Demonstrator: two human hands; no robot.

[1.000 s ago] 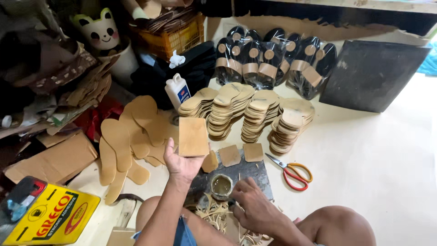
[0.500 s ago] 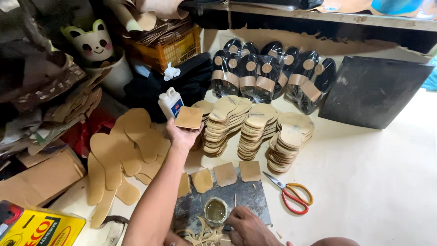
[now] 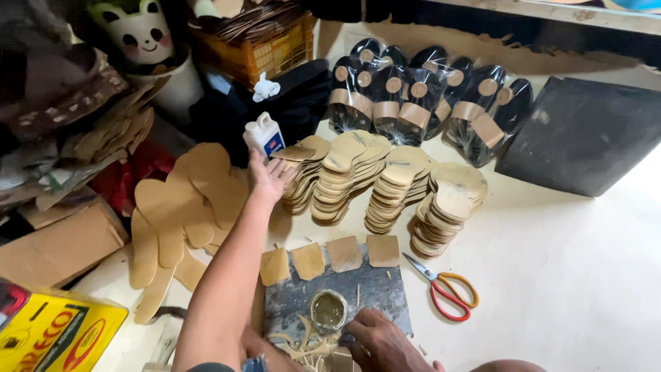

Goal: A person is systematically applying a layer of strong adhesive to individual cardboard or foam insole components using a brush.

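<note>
Reaching farther than a moment ago, the left hand (image 3: 270, 178) now lays its tan leather piece (image 3: 294, 153) on the nearest sole stack (image 3: 303, 180); nearer than that stack, the right hand (image 3: 375, 337) curls beside the glue tin (image 3: 328, 309), its grip unclear; best to square the piece on the stack before the loosely closed fingers let go; beyond, a white bottle (image 3: 264, 133).

1. Yellow box (image 3: 58, 334), red and black print, at 8 o'clock, bottom left corner.
2. White bottle (image 3: 264, 134) with a blue and red label, at 11 o'clock, just above the left hand (image 3: 270, 180).
3. Yellow crate (image 3: 265, 52) at 12 o'clock.
4. Clear bags (image 3: 420, 93) holding black sandals, at 1 o'clock.
</note>
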